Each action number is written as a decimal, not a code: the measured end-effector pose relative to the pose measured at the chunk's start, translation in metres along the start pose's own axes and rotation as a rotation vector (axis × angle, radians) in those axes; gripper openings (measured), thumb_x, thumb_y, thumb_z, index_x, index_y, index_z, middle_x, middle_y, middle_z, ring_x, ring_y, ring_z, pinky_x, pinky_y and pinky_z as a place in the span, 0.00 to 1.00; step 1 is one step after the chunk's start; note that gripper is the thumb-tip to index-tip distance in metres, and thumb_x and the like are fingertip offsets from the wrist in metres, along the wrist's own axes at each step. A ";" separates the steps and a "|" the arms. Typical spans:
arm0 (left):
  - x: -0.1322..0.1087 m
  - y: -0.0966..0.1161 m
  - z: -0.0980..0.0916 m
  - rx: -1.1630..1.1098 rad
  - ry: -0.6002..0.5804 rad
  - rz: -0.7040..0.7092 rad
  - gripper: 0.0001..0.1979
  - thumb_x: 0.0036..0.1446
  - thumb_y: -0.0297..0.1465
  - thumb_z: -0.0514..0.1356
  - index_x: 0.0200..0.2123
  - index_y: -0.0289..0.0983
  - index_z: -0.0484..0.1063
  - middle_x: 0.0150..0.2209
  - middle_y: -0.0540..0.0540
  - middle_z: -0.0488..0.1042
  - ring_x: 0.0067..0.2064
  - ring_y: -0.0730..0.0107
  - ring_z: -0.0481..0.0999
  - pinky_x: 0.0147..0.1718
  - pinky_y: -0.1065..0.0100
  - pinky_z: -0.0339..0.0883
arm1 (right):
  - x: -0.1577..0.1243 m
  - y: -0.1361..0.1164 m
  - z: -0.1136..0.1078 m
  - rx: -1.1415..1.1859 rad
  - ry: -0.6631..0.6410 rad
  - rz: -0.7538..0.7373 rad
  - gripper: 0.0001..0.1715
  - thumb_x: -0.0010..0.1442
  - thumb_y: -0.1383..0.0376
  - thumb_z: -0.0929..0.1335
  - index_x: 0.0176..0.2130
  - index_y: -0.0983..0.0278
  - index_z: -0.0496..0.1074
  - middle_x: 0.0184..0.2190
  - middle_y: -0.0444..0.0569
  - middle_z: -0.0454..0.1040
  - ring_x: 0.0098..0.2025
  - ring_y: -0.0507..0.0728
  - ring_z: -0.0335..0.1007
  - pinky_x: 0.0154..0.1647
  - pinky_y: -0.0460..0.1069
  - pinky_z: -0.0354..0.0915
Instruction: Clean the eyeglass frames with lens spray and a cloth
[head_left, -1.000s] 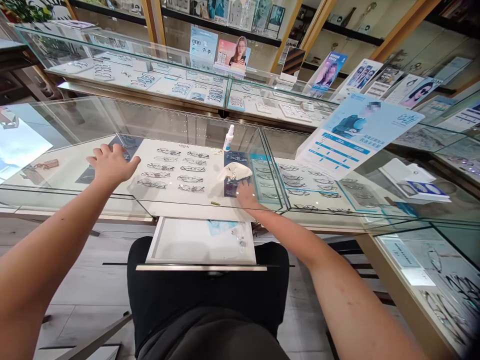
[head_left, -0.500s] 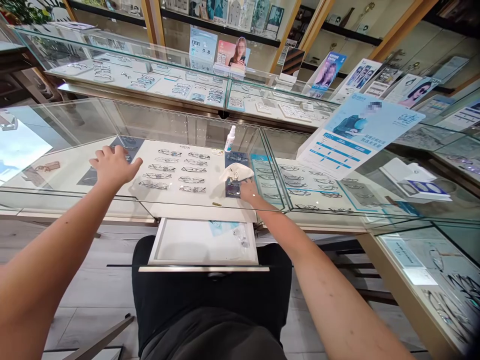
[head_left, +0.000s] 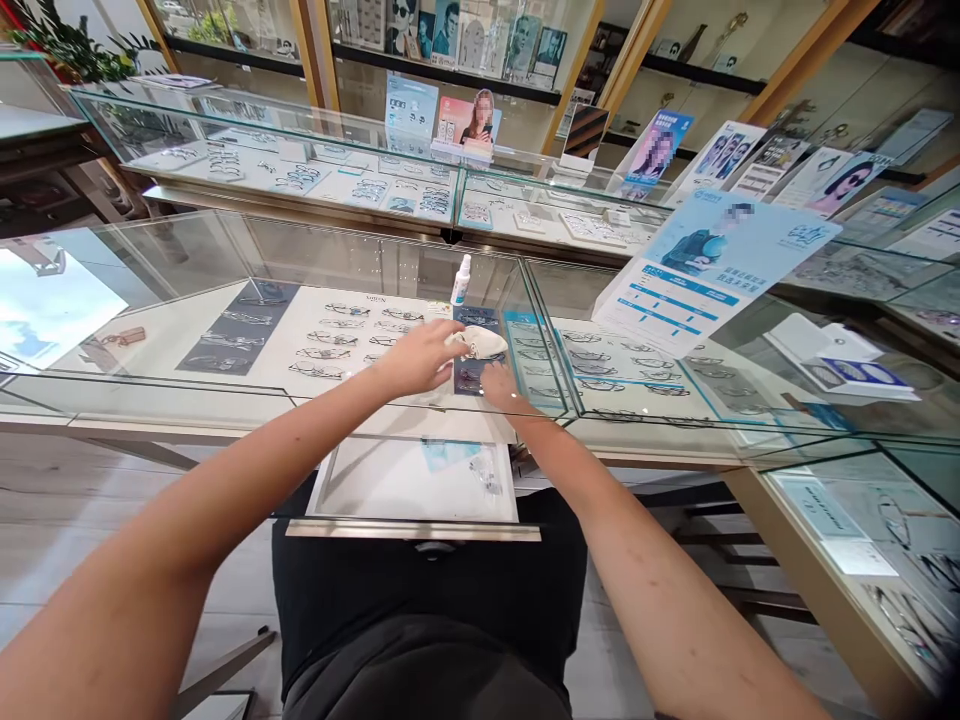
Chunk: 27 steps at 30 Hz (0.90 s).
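Though the pale cloth (head_left: pixel 486 343) is already laid on the worktop (head_left: pixel 480 424), handling seems unfinished: its left edge is reached by the left hand (head_left: pixel 421 358), thumb and fingers parted; at its near side, the right hand (head_left: pixel 498 384) is placed, grip unclear.

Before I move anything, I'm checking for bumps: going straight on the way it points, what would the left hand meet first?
Probably the cream cloth, just ahead of the left hand; whether they touch is unclear.
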<state>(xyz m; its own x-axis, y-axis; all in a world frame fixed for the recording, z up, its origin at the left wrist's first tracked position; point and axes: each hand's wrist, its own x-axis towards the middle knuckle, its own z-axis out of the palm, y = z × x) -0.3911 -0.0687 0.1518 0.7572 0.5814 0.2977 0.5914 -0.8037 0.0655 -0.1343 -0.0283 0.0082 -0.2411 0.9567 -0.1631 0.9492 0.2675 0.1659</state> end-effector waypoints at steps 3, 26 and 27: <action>0.023 0.010 0.023 0.007 -0.094 0.047 0.26 0.69 0.31 0.57 0.67 0.43 0.79 0.73 0.35 0.70 0.74 0.44 0.68 0.65 0.46 0.70 | -0.007 -0.002 -0.004 -0.010 0.000 -0.005 0.19 0.74 0.59 0.73 0.58 0.68 0.78 0.59 0.58 0.79 0.61 0.63 0.78 0.64 0.62 0.75; -0.184 -0.156 -0.042 0.132 0.017 -1.076 0.39 0.70 0.48 0.50 0.75 0.31 0.66 0.79 0.31 0.61 0.77 0.35 0.60 0.73 0.37 0.56 | -0.148 -0.116 -0.142 0.595 0.117 -0.938 0.04 0.62 0.72 0.71 0.36 0.62 0.76 0.37 0.51 0.79 0.46 0.61 0.70 0.55 0.55 0.65; -0.183 -0.155 -0.042 0.131 0.023 -1.074 0.38 0.70 0.48 0.50 0.74 0.31 0.67 0.79 0.31 0.62 0.77 0.35 0.61 0.73 0.37 0.57 | -0.153 -0.110 -0.157 0.602 0.177 -0.939 0.04 0.62 0.72 0.71 0.36 0.62 0.75 0.38 0.51 0.79 0.46 0.61 0.69 0.55 0.55 0.64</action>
<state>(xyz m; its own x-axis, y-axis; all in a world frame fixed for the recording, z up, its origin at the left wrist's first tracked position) -0.6330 -0.0557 0.1269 -0.1788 0.9703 0.1629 0.9688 0.1448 0.2010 -0.2336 -0.1858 0.1674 -0.8903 0.4219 0.1716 0.3087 0.8360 -0.4537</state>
